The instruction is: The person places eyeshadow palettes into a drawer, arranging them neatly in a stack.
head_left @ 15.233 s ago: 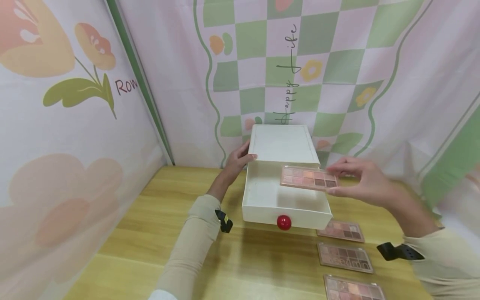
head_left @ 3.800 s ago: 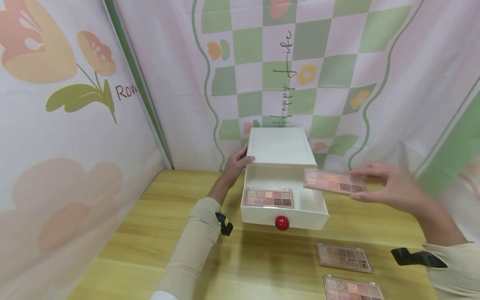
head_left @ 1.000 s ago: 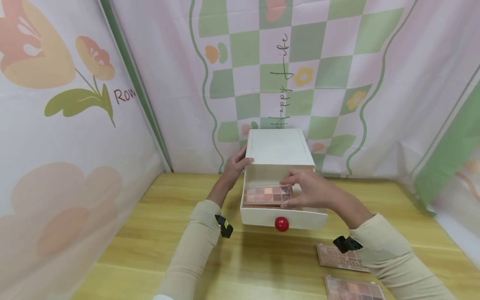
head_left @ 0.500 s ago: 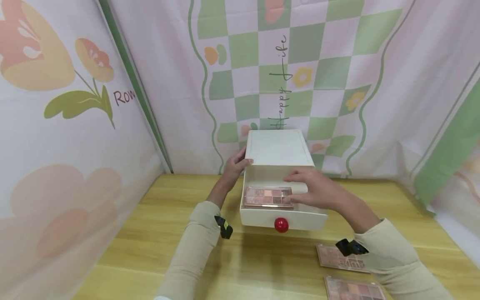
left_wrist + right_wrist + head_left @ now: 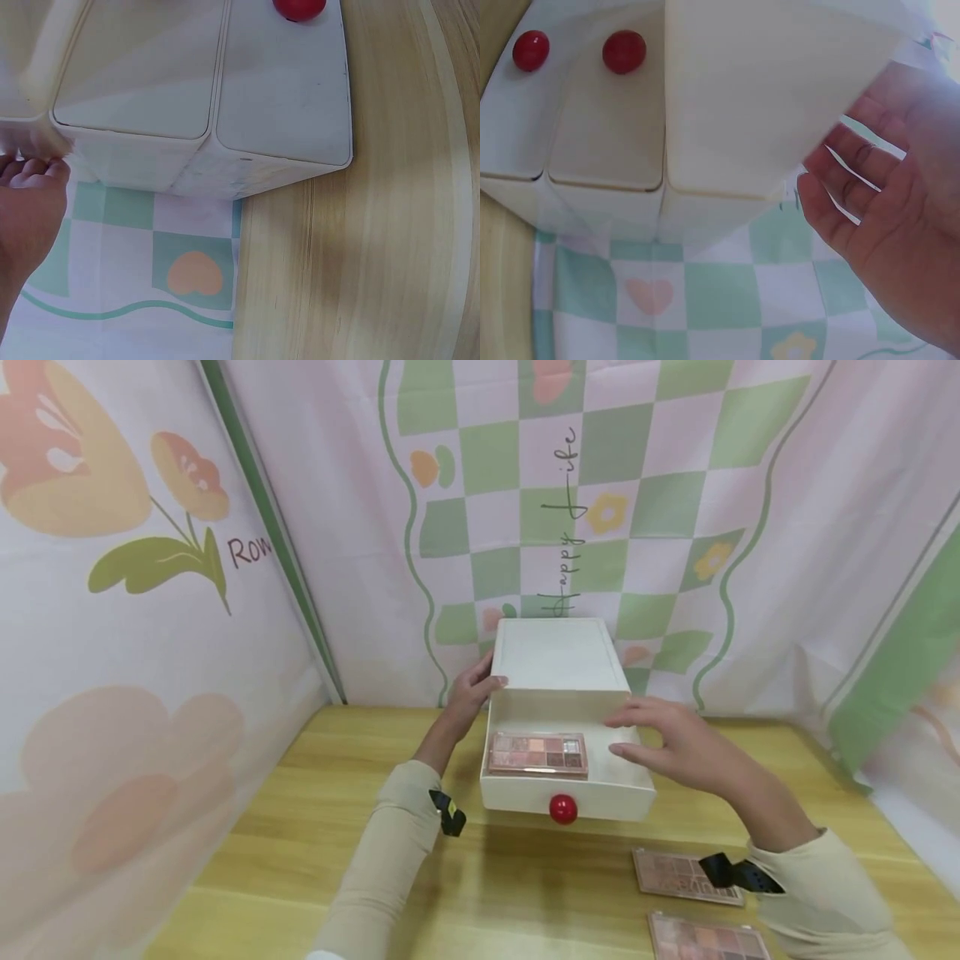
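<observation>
A white drawer cabinet stands against the back cloth, its top drawer pulled out by a red knob's side. My left hand holds the cabinet's left side, thumb at the top front corner; in the left wrist view its fingers are bent against the wall. Inside the drawer, at the front left, an eyeshadow palette lies flat on another, most of which it covers. Over the drawer's right edge hovers my right hand, fingers and thumb apart, holding nothing.
Two more eyeshadow palettes lie on the wooden table at the front right: one partly under the right forearm, another cut by the frame edge. Two closed lower drawers with red knobs show in the right wrist view.
My right hand has let go of the palette on top of the other one in the drawer and drawn back to the right. My left hand keeps its place on the cabinet.
</observation>
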The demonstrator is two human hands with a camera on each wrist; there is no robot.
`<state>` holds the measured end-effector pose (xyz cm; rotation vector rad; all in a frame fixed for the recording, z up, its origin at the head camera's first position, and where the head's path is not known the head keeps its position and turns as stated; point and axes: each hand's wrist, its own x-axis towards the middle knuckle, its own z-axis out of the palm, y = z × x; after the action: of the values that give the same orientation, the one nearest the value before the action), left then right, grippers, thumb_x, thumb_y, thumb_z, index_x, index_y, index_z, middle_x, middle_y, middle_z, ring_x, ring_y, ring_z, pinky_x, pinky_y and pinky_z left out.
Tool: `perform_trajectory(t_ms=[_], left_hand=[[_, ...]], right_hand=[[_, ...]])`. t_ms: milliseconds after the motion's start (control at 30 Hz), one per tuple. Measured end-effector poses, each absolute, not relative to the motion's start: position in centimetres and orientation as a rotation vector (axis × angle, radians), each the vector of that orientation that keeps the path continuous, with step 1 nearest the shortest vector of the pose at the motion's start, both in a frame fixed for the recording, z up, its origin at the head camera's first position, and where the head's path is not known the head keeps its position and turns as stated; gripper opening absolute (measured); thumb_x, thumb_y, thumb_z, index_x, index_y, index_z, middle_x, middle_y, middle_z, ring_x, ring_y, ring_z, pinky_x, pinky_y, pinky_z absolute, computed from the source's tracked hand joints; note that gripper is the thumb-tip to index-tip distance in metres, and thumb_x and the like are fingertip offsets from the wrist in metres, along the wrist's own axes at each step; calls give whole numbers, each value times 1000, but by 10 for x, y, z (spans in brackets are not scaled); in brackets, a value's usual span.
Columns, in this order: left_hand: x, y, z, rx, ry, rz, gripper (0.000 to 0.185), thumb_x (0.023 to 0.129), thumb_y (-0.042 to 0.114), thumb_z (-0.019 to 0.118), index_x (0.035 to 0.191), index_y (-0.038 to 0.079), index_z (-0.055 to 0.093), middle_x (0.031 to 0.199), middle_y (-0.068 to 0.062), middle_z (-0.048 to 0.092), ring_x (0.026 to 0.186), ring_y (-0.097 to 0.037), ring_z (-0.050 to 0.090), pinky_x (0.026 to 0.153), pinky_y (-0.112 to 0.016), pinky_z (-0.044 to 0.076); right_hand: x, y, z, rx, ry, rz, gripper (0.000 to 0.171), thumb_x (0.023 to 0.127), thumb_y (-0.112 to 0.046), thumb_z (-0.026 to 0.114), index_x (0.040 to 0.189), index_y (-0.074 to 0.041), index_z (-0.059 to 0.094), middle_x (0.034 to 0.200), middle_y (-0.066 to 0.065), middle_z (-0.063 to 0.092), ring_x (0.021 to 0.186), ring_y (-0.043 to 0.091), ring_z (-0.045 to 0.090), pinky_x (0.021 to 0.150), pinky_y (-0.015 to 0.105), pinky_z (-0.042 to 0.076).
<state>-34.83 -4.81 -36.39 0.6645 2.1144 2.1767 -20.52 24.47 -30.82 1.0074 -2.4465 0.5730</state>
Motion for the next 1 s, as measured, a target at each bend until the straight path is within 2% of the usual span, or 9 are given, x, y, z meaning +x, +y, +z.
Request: perform_trajectory(t_ms=[167,267,400,467,567,800,1000], left_hand=[[-349,-48,-364,682,2098,2188,75,93,19,58,161,9,27,169,-11,26,152,-32,37,122,-43,41],[-350,-48,-364,681,2106,2185,76,92,19,58,160,8,27,169,-12,26,154,-31,35,124,-42,37],[-350,-48,-364,688,2113,2189,76,92,19,57,160,5,27,169,-13,26,156,-30,31,127,-41,32],[-350,-48,-364,685,2107,2193,76,92,18,57,160,5,27,169,-13,26,156,-30,30,127,-40,32],[-349,-48,-363,676,2102,2191,76,92,18,58,160,6,27,169,-13,26,156,-29,31,127,-40,33],[-349,-49,-363,673,2120,2183,76,92,19,58,160,6,27,169,-13,27,155,-30,33,126,-41,34],[-349,-48,-362,651,2130,2179,76,91,20,58,160,7,29,168,-11,29,154,-29,34,126,-40,34]], right_hand=[[-199,257,-311,1000,-2378,584,30,78,-3,82,107,-10,77,104,0,76,97,11,67,87,9,51],[-195,264,-313,988,-2356,618,32,76,-2,83,107,-11,77,103,-1,77,100,6,65,92,0,43],[-187,271,-316,965,-2364,656,33,77,-2,82,108,-11,77,102,-1,77,98,0,65,87,1,46],[-182,275,-319,938,-2386,657,32,78,-3,82,109,-12,77,102,-1,76,97,-3,64,83,3,48],[-176,281,-325,896,-2404,654,31,79,-3,81,108,-13,76,103,-1,76,96,-6,63,83,2,48],[-170,293,-346,909,-2318,677,37,70,6,81,102,-11,77,99,4,77,90,-6,64,84,2,48],[-165,307,-365,830,-2363,675,36,71,3,83,102,-16,77,99,-13,73,89,-7,61,79,5,49]])
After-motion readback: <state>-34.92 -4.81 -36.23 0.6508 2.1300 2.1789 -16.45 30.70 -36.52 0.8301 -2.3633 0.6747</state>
